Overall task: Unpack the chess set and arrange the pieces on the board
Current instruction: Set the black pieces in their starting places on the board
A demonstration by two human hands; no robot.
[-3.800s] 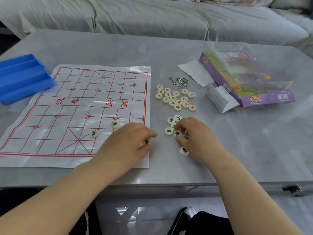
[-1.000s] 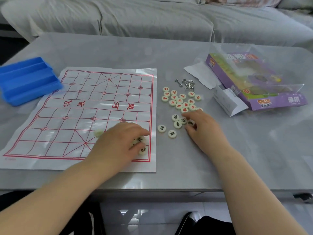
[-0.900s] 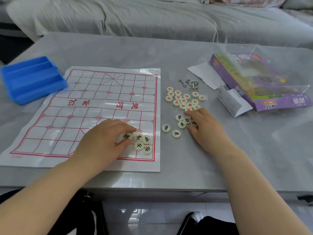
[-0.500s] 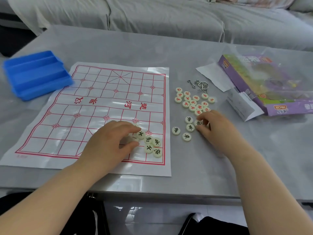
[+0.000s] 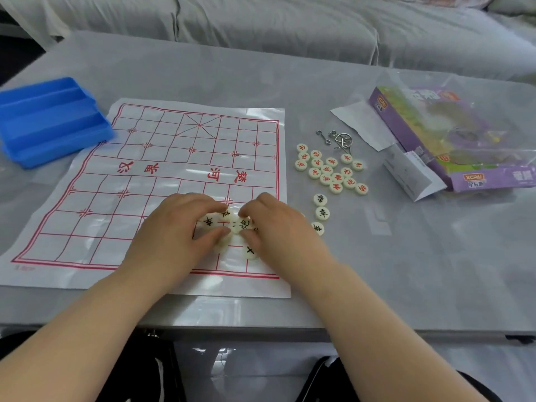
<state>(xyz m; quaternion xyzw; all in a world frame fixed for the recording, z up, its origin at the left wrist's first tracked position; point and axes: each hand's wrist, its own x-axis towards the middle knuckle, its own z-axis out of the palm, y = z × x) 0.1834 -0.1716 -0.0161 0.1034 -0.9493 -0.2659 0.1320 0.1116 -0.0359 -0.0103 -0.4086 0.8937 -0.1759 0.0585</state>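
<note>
Your R hand (image 5: 278, 233) came off table (image 5: 406, 271) onto board (image 5: 162, 158), joined L hand (image 5: 171, 236); both curled round black pieces (image 5: 242, 224) at near-right corner. Red pile (image 5: 330, 172) stayed on table, so placing barely begun.

Metal wire puzzles (image 5: 338, 139) on table (image 5: 406, 271); grey sofa (image 5: 261, 24) behind (cloth-draped).

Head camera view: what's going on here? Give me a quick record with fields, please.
Surface: paper board flat on grey table
Left hand: curled round black-lettered pieces at the board's near right corner
Right hand: pinching one of the same cluster
Off board: three loose pieces, red-lettered pile beyond them
Also there: blue tray, purple box, metal rings
</note>
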